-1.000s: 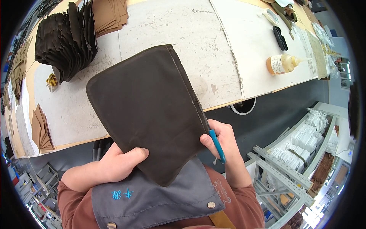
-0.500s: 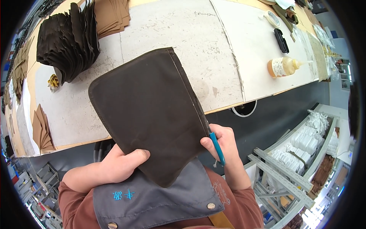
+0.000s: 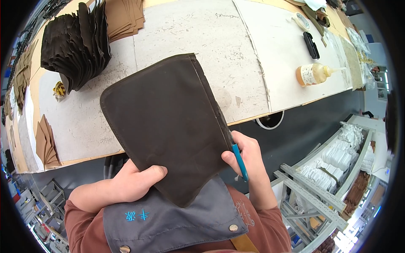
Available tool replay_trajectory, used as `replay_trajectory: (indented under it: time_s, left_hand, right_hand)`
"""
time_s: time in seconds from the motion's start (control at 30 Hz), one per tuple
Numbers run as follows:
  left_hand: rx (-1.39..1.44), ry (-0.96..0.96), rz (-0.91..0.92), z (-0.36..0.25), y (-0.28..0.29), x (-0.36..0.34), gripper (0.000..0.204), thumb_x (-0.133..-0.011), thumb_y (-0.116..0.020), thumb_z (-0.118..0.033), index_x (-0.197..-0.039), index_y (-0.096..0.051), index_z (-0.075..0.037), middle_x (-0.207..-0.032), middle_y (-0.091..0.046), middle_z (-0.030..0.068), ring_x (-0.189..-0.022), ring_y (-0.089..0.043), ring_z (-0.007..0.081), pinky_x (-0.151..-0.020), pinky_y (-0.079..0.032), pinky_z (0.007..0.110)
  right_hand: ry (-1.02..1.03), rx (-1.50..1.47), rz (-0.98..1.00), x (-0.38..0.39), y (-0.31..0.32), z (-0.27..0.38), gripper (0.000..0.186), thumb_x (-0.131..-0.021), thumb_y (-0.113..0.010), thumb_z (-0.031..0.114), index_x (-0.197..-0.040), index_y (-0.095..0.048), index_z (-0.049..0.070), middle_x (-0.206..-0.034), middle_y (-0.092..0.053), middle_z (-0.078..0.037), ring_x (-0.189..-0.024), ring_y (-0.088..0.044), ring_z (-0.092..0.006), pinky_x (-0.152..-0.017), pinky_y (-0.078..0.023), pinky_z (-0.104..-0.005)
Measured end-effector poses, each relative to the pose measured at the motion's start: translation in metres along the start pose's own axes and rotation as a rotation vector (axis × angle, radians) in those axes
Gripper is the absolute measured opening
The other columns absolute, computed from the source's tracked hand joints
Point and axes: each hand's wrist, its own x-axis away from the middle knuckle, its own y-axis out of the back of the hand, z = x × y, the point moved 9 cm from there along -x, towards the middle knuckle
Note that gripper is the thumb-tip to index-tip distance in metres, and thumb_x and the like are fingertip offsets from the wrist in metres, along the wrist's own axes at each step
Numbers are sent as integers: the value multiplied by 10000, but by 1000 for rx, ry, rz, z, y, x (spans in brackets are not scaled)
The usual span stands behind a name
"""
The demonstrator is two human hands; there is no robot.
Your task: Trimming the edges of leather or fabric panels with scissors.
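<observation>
Here's the dark brown piece [image 3: 162, 114], held between the two hands, its lower corner over the grey apron [image 3: 173, 225] and its upper part over the near side of the desk [image 3: 185, 31] in this view; whether it touches the desk, one cannot tell. The left hand [image 3: 137, 181] is clamped on the lower left edge, thumb flat on top, fingers hidden underneath. Across from it, the right hand [image 3: 247, 154] is wrapped round a blue-handled tool [image 3: 240, 163], thumb at the piece's right edge; the tool's working end is hidden, so no call on whether it stands apart or together.

And here's the relation that counts: the long axis slants, far end leaning left, near end toward the person's right. The seamed right border runs up and away from the right hand, leaning left, and that hand is the nearer one to it. The piece lies left of the tool, right of the left hand's wrist. Farther off, dark stacked sheets [image 3: 74, 44] stand left, a bottle [image 3: 310, 75] lies right.
</observation>
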Motion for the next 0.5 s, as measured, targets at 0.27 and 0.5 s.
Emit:
replay_trajectory:
  time_s: [0.27, 0.5]
  left_hand:
    - [-6, -8, 27, 0, -3, 0, 349, -877, -433, -34, -1207, -510, 51, -1170, -580, 111, -1064, -555, 176, -909, -455, 323]
    - [-11, 9, 22, -1, -3, -1, 350, -880, -434, -39, -1211, -509, 49, -1170, -583, 107, -1065, -557, 178, -917, -453, 322]
  right_hand:
    - [9, 75, -5, -13, 2, 10, 641, -735, -668, 643, -691, -433, 48, -583, -448, -73, -525, -470, -244, -512, -398, -329]
    - [-23, 43, -6, -14, 2, 5, 643, -717, -696, 634, -659, -436, 49, -536, -408, -59, -487, -420, -208, -488, -385, -312]
